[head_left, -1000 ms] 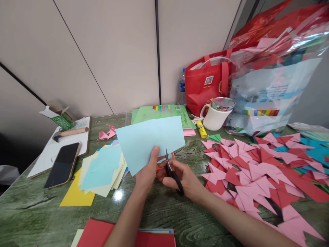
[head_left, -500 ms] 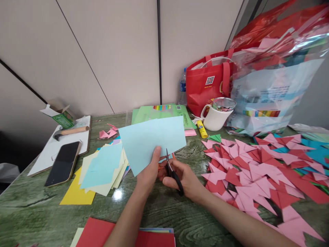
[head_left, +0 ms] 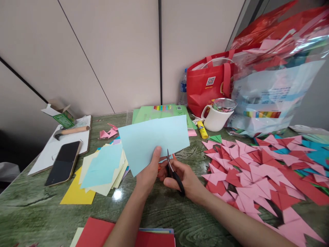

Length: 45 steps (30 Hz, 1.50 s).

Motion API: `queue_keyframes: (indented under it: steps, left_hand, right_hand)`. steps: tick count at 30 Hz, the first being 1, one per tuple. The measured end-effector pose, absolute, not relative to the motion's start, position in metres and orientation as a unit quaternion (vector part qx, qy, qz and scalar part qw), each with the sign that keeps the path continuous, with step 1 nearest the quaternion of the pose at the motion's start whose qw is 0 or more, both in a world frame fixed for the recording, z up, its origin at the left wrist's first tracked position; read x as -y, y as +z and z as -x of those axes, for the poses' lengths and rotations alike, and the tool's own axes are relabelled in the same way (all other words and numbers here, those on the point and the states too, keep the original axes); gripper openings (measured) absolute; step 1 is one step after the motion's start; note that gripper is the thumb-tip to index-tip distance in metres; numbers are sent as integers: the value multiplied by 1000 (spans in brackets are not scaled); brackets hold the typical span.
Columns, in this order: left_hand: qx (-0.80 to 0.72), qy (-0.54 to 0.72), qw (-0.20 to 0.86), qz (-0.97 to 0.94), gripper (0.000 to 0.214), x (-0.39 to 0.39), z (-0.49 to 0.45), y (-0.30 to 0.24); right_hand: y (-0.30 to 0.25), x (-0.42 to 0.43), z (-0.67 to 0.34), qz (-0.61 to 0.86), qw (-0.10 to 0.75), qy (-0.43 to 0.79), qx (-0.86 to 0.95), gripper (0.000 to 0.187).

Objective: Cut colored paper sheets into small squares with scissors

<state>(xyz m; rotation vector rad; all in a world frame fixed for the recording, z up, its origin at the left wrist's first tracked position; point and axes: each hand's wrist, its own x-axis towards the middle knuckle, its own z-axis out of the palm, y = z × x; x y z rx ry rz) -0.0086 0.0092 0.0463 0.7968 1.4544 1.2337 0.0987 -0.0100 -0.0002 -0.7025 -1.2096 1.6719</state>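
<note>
A light blue sheet of paper is pinched in my left hand, thumb on top, raised above the table. My right hand is closed round the black handles of a pair of scissors. The blades point up and away, at the lower right edge of the sheet; whether they are cutting into it I cannot tell. Some orange and reddish bits show behind my fingers. To the left lies a loose stack of light blue and cream sheets, with a yellow sheet under it.
Pink and red folded paper pieces cover the right side. A white mug, yellow glue stick and red bag stand behind. At left are a phone and a hammer. Red sheets lie in front.
The right part of the light blue sheet has spread slightly further right. Both hands keep nearly the same place and the same hold.
</note>
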Motion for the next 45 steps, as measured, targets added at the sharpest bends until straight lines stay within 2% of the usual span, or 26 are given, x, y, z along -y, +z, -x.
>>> queue_keyframes:
  steps: [10, 19, 28, 35, 45]
  left_hand:
    - [-614, 514, 458, -385, 22, -8, 11, 49]
    - [-605, 490, 519, -352, 36, -7, 11, 43]
    - [-611, 505, 515, -327, 35, -6, 10, 45]
    - [-571, 508, 550, -336, 32, -6, 9, 43]
    - [-594, 517, 493, -370, 25, -5, 10, 47]
  right_hand:
    - [-2, 10, -99, 294, 463, 664, 508, 34]
    - [4, 11, -97, 324, 463, 634, 527, 31]
    - [5, 11, -94, 342, 471, 624, 521, 33]
    - [-1, 12, -94, 354, 478, 616, 516, 33]
    - [-4, 12, -94, 363, 480, 607, 519, 29]
